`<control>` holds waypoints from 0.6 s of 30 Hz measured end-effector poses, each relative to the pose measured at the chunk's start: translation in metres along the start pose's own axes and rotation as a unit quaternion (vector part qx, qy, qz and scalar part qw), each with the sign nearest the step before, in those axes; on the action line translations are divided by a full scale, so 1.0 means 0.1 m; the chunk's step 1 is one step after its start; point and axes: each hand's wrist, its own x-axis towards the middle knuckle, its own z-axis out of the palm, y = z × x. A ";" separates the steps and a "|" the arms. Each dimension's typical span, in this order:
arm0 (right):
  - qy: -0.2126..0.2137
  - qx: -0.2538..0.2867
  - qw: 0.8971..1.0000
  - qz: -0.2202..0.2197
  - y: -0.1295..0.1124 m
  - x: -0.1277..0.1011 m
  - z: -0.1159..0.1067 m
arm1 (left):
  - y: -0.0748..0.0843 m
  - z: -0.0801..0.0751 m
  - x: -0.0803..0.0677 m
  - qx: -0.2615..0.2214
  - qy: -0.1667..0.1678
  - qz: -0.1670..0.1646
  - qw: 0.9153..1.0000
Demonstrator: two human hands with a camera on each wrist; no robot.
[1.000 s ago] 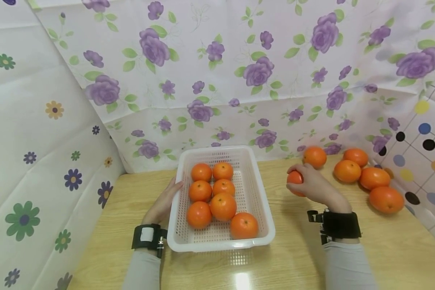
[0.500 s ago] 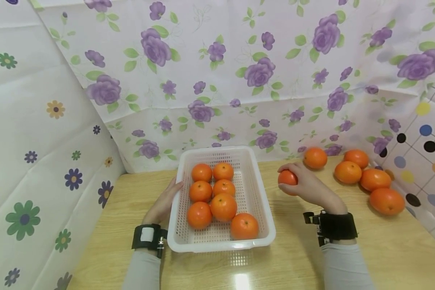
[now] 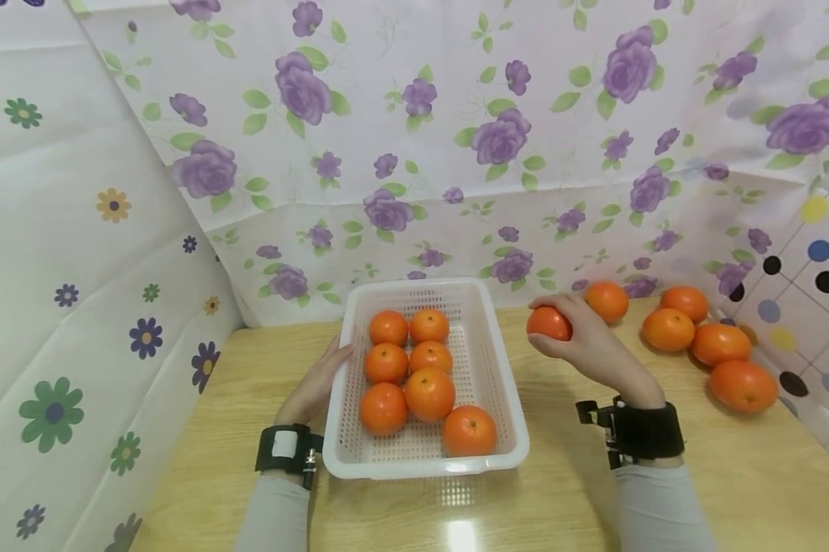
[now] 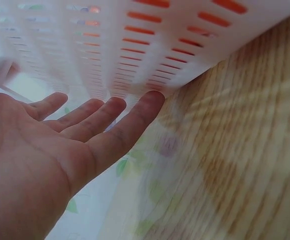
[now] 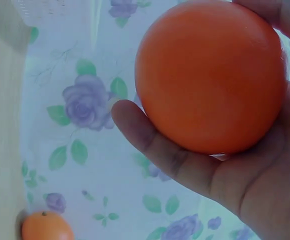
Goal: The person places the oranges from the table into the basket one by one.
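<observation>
- Right hand (image 3: 587,349) has lifted its orange (image 3: 549,323) off the table, drifting toward the basket (image 3: 504,399), fingers curled round it.
- Left hand (image 3: 315,383) stays flat, fingers straight against the basket's side, so it looks like fruit number eight's about to go in.

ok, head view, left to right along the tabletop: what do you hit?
Left hand flat against the white perforated plastic basket of seven oranges → right hand gripping one round orange fruit → five loose oranges by the right wall.
</observation>
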 end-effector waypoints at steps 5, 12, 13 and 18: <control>-0.009 0.001 1.000 -0.008 -0.11 0.11 -0.02 | -0.01 0.00 0.02 -0.004 -0.001 -0.006 1.000; -0.036 0.024 0.999 -0.015 -0.35 0.32 -0.05 | -0.01 0.01 0.04 -0.012 -0.001 -0.008 1.000; -0.041 0.025 0.999 -0.018 -0.38 0.35 -0.05 | -0.01 0.01 0.04 -0.014 0.001 -0.009 1.000; -0.057 0.031 0.997 -0.040 -0.53 0.49 -0.02 | -0.01 0.01 0.03 -0.023 0.003 -0.011 1.000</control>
